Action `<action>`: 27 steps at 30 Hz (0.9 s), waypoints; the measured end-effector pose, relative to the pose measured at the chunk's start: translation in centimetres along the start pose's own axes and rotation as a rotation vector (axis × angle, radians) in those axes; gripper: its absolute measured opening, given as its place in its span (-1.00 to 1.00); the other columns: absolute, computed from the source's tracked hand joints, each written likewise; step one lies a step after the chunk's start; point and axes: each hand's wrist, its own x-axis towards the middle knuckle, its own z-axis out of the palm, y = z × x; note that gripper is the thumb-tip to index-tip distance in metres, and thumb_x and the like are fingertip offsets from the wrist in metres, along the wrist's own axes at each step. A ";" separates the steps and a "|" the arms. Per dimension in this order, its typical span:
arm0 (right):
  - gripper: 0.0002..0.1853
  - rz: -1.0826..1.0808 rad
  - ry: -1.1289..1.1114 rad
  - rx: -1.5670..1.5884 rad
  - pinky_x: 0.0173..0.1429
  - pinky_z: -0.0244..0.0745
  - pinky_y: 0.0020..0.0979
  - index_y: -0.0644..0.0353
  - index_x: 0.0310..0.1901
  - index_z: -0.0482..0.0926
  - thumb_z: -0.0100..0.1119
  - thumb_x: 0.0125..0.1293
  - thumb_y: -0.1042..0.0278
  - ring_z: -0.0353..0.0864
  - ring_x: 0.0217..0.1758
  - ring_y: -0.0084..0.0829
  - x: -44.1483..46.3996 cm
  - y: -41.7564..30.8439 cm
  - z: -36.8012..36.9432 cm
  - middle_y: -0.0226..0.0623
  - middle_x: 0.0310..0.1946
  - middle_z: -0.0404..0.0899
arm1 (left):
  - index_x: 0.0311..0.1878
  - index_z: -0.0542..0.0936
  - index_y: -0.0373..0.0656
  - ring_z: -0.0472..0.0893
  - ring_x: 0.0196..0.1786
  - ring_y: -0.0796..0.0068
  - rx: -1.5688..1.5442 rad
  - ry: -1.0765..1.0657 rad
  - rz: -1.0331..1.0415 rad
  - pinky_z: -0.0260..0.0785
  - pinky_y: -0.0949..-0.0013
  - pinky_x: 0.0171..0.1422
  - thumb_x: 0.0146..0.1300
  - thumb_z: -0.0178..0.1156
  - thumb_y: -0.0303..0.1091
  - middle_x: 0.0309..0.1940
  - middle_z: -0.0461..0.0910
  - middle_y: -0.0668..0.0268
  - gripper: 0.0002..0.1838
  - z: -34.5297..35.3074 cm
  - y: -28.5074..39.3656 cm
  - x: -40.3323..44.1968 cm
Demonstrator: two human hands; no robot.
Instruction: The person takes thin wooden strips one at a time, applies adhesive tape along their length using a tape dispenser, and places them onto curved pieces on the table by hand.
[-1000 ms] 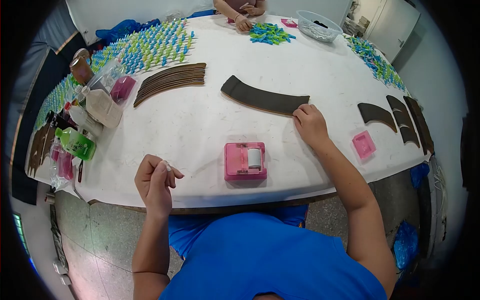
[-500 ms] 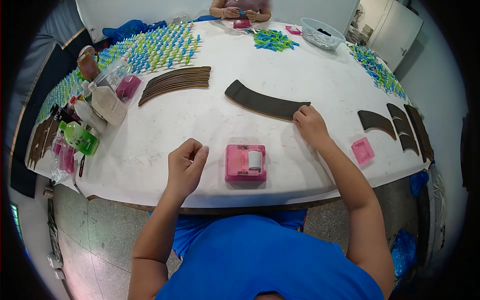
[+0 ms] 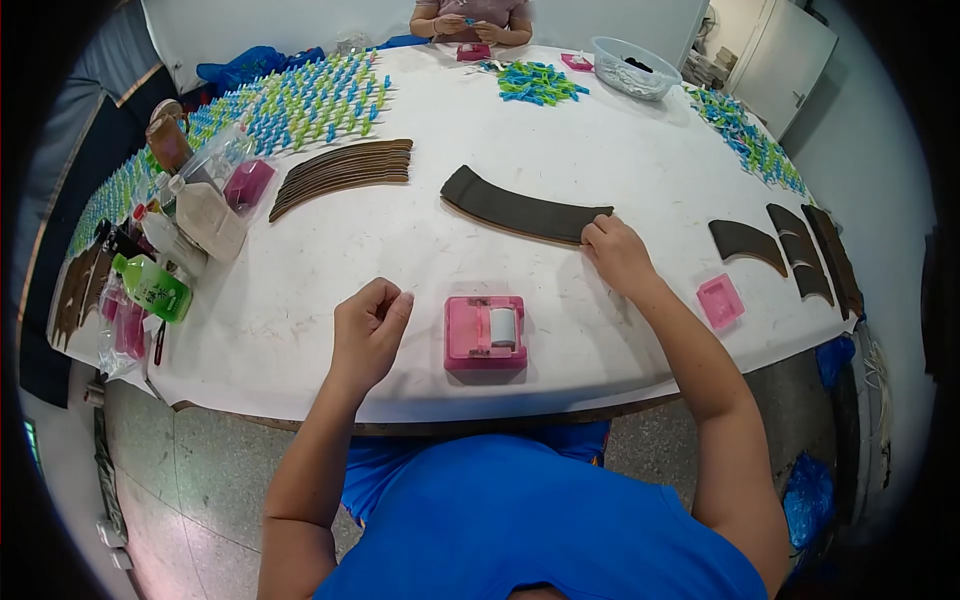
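We note, on the white table (image 3: 270,310), a curved dark strip (image 3: 515,208) beyond the pink box (image 3: 462,328), its right end pinched by the right hand (image 3: 616,255), while the left hand (image 3: 368,330), well apart, curls beside the box, contents hidden from us.

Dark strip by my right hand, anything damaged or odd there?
Nothing stands out. The dark curved strip lies on the white tabletop, no tear visible; your right hand hides part of one end.
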 end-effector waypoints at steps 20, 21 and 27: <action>-0.65 0.028 -0.102 0.262 0.25 0.58 -0.15 0.24 0.07 0.62 0.47 0.30 0.37 0.58 0.16 -0.07 -0.9 -6.5 -1.0 -0.15 0.06 0.61 | -0.33 0.56 -0.31 0.29 -0.45 0.72 0.060 0.024 -0.023 0.19 0.45 -0.38 0.55 0.31 -0.37 -0.59 0.39 0.48 -0.71 -2.0 -1.0 -0.1; -0.65 0.034 -0.104 0.261 0.25 0.58 -0.15 0.24 0.07 0.62 0.47 0.30 0.37 0.58 0.16 -0.07 -1.1 -6.3 -1.1 -0.15 0.06 0.61 | -0.34 0.55 -0.31 0.28 -0.45 0.72 0.066 0.047 -0.032 0.18 0.45 -0.38 0.55 0.31 -0.37 -0.59 0.38 0.48 -0.70 -2.3 -1.5 -0.2; -0.59 0.165 -0.190 0.358 0.17 0.71 -0.25 0.26 0.17 0.59 0.47 0.35 0.39 0.69 0.14 -0.18 -2.0 -5.5 -1.5 -0.16 0.15 0.55 | -0.35 0.54 -0.30 0.28 -0.46 0.73 0.077 0.068 -0.042 0.17 0.45 -0.39 0.56 0.31 -0.37 -0.60 0.38 0.48 -0.69 -2.4 -2.1 -0.2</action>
